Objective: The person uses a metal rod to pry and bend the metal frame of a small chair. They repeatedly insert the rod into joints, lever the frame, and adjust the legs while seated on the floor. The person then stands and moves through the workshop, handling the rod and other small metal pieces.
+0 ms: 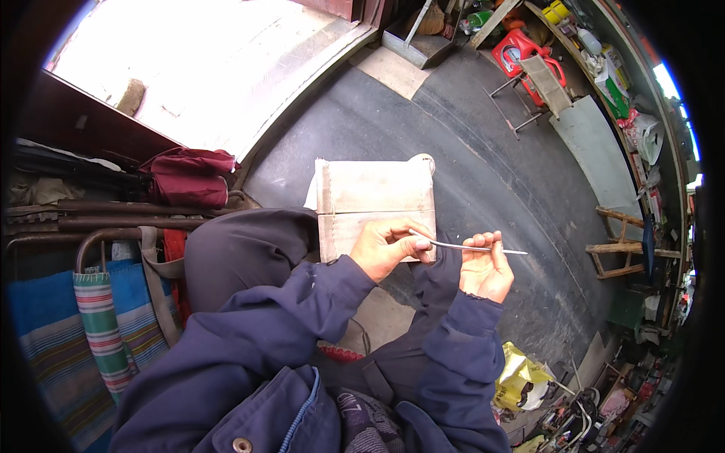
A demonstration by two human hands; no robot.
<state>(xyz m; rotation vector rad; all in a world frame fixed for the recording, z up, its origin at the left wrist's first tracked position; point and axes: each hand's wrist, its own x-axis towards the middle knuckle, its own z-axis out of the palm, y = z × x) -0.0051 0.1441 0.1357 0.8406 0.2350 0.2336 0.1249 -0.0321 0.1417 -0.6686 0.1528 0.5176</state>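
Note:
A thin, slightly bent dark rod (455, 246) with a pale, slender end stretches between my two hands. My left hand (387, 248) pinches its left end between thumb and fingers. Further right, my right hand (485, 268) is turned palm up, fingers curled around the rod, and the pale end sticks out past them. Just beyond my knees stands a pale, square-topped block or stool (370, 185) with a dark line across its top. My left hand overlaps its near right corner. What the lower part of the block looks like is hidden.
A striped folding chair (102, 325) and a maroon bag (189, 177) are at my left. Back right, a red jug (516, 49) stands by a small folding stool (545, 83). A wooden frame (623, 245) is at the right, a yellow bag (519, 376) and clutter at lower right.

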